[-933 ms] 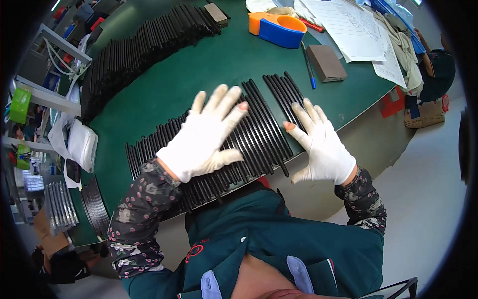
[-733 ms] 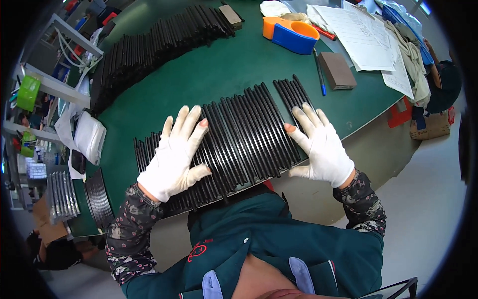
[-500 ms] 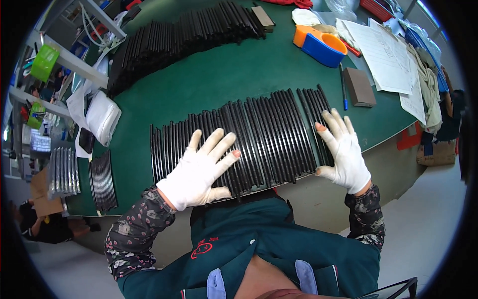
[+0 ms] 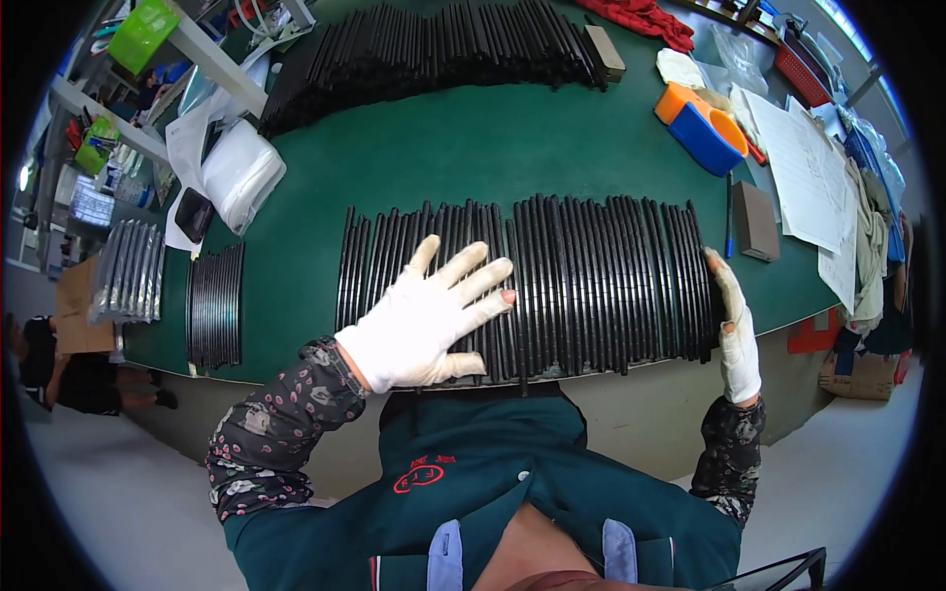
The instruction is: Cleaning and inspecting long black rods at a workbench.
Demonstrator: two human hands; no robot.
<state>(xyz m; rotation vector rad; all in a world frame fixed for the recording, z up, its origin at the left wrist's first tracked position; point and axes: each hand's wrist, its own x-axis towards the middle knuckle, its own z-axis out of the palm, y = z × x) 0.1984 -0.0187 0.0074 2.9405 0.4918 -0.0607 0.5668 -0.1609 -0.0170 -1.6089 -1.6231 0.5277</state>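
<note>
A row of slim black rods (image 4: 601, 281) lies side by side on the green tabletop, close to its front edge. My left hand (image 4: 424, 315), in a white glove with one bare fingertip, rests flat across the left part of the row, its fingers spread. At the row's right end, my right hand (image 4: 737, 330), gloved too, stands on edge with its fingers stretched along the outermost rod. Neither hand is wrapped around a rod. Narrow gaps show between some rods on the left side.
A large pile of black rods (image 4: 443, 49) lies at the back. To the left are a smaller rod bundle (image 4: 214, 305), a phone (image 4: 192, 215) and plastic-wrapped rods (image 4: 130, 271). On the right sit a tape dispenser (image 4: 705, 138), a brown block (image 4: 757, 222), a blue pen (image 4: 730, 217) and papers (image 4: 793, 148).
My right hand has turned from lying palm-down over the right rods to standing on edge beside them. The gap near the row's right end has closed. My left hand stays spread on the rods.
</note>
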